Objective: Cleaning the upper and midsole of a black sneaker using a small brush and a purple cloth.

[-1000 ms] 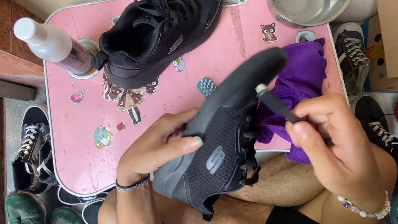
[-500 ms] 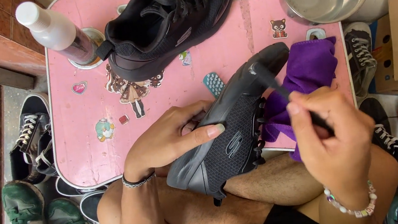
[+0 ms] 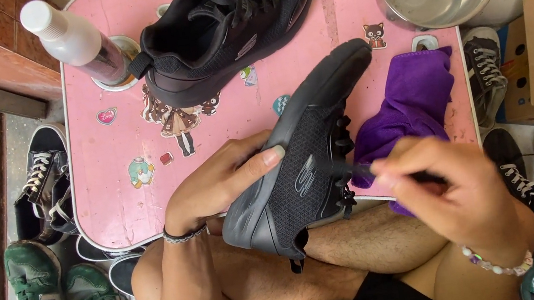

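Shoe (image 3: 302, 159), black, is gripped on its side above the lap and the pink counter (image 3: 108, 183) edge by the left hand (image 3: 217, 183), fingers closed around it. A dark brush (image 3: 358, 171) is pinched in the right hand (image 3: 463, 197), its tip touching the laces. A purple cloth (image 3: 414, 101) lies just beside, a second black shoe (image 3: 225, 26) farther back

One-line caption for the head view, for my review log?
Left hand steadies a black sneaker over the pink table while the right hand works a small brush at its laces.
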